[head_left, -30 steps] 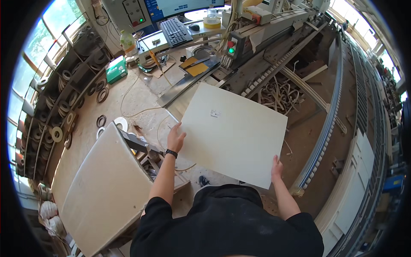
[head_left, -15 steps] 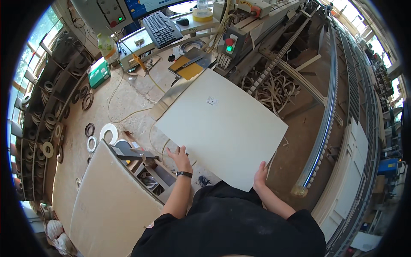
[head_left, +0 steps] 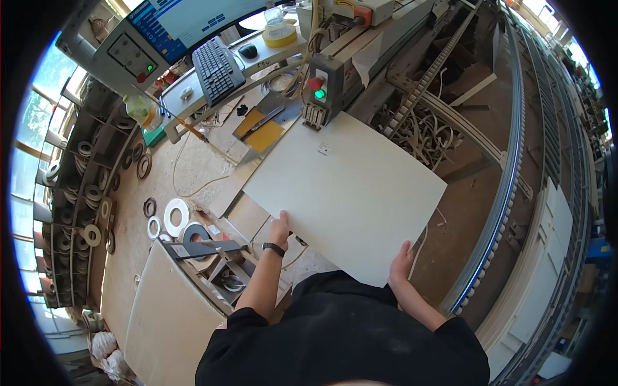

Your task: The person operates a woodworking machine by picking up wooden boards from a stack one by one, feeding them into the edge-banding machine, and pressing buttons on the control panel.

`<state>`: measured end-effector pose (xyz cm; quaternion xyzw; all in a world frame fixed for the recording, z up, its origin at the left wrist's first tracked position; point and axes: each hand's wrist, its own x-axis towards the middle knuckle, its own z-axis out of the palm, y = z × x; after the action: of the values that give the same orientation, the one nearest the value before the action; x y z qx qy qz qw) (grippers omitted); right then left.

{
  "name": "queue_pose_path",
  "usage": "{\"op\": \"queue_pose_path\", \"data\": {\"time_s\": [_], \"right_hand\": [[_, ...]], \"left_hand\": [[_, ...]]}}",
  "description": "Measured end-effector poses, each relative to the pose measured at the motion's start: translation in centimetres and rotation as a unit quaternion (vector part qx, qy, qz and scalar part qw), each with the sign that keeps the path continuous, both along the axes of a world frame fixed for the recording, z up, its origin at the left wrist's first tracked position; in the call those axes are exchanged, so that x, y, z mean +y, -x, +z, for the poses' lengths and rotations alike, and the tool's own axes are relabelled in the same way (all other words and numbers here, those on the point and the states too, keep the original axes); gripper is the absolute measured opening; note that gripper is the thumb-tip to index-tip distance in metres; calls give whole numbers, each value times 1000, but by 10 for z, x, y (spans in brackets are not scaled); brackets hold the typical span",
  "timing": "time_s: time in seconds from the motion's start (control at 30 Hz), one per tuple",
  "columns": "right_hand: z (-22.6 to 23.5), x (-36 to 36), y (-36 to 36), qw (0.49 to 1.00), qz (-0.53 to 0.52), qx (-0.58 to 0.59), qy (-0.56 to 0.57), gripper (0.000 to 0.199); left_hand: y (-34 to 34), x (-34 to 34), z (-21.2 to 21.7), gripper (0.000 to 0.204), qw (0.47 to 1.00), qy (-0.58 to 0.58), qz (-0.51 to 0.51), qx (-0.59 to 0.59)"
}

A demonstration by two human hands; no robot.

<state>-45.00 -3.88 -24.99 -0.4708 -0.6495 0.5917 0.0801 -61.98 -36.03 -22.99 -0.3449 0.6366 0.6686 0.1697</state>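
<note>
A large white rectangular panel point(head_left: 347, 193) lies before me, with a small printed label point(head_left: 323, 149) near its far end. At its near left edge my left hand point(head_left: 279, 231) is closed, thumb on top and the other fingers mostly hidden by the edge. My right hand point(head_left: 401, 262) grips the near right edge, thumb up along the side and fingers out of sight beneath. The panel's far end meets the machine's grey control box point(head_left: 325, 87), which has a red knob and a lit green button.
A keyboard point(head_left: 217, 69) and mouse point(head_left: 247, 51) sit on a shelf below a monitor point(head_left: 187, 22). To the right are a roller rail point(head_left: 499, 212) and tangled offcut strips point(head_left: 425, 138). Edging rolls point(head_left: 176, 216) and a beige-topped table point(head_left: 167, 309) stand at left.
My left hand, earlier spread open beside the panel's left edge, has closed on that edge. The panel's far end now sits closer to the control box. My view has shifted somewhat.
</note>
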Motion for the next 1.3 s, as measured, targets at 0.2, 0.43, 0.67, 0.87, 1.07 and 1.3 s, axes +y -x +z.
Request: {"op": "queue_pose_path", "data": {"time_s": [0.2, 0.43, 0.67, 0.87, 1.07, 1.3], "right_hand": [[14, 30, 49, 999, -31, 4, -21, 60], [1, 103, 73, 978, -92, 138, 125, 56], [13, 42, -105, 995, 94, 28, -4, 23], [-104, 9, -389, 924, 114, -350, -108, 30], [-123, -20, -564, 958, -160, -237, 16, 28], [-82, 51, -652, 890, -416, -102, 155, 26]], "left_hand": [[61, 37, -37, 53, 996, 84, -30, 19], [113, 122, -30, 61, 984, 89, -137, 66], [117, 132, -33, 28, 972, -6, -76, 223], [-36, 213, 6, 38, 831, 94, -306, 456], [-244, 370, 43, 45, 734, -95, -482, 468], [-412, 538, 50, 47, 668, -150, -578, 444]]}}
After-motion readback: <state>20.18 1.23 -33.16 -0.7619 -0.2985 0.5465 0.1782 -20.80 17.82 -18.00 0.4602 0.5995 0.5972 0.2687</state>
